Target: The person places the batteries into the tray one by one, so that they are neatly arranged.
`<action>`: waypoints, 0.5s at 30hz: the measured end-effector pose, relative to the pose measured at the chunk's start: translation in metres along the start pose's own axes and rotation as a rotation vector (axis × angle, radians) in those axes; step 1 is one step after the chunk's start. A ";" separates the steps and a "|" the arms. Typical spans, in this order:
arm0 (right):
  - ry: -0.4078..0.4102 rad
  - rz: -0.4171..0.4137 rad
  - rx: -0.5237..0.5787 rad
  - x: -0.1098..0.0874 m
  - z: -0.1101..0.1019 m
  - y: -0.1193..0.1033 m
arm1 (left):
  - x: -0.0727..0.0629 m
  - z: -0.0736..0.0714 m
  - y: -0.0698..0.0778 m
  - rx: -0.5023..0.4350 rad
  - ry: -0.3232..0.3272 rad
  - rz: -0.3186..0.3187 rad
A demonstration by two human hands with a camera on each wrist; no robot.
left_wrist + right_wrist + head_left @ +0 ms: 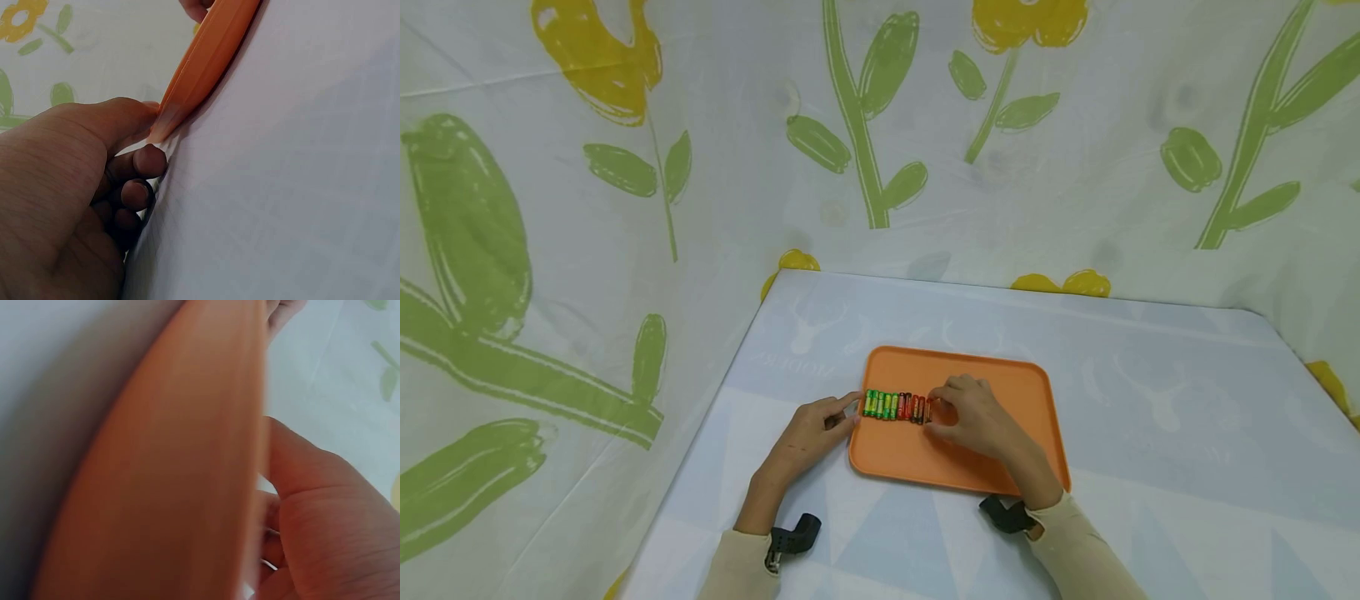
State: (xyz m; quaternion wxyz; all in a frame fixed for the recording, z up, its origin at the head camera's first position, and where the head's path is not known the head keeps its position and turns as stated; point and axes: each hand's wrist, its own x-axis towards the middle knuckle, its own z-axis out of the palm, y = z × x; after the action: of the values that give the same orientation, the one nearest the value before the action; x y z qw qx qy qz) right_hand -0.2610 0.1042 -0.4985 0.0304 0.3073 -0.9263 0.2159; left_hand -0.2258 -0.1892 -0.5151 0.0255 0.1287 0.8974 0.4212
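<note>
An orange tray (pixel 891 458) lies on the table with a tight row of batteries (pixel 891 406) across its left half. The cells on the left are green and yellow; those on the right are red and black. My left hand (pixel 808 433) is at the tray's left rim, its fingertips touching the edge beside the first green battery. Reaching over the tray, my right hand (pixel 981 421) pinches the end battery (pixel 928 411) of the row between thumb and fingers. From the right wrist, the tray's side hides the batteries and that hand's fingertips.
The table (pixel 1150 467) has a pale, patterned cover. Cloth walls (pixel 715 83) printed with flowers and leaves stand behind it and to its left. A black wrist device (pixel 795 533) sits on the left wrist, another (pixel 1006 514) on the right.
</note>
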 end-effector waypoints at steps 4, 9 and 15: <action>-0.003 0.010 0.006 0.000 0.002 0.000 | 0.000 0.000 -0.001 -0.004 0.002 0.005; -0.025 0.020 0.011 0.000 0.004 0.001 | -0.001 0.001 -0.002 -0.013 0.005 0.014; -0.007 0.032 0.068 -0.002 -0.005 0.000 | 0.003 0.001 -0.003 -0.038 0.134 0.058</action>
State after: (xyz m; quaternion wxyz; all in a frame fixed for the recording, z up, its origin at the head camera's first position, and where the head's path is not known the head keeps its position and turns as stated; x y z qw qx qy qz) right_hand -0.2596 0.1072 -0.4938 0.0133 0.2943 -0.9233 0.2465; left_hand -0.2295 -0.1895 -0.5178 -0.0443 0.1258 0.8849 0.4462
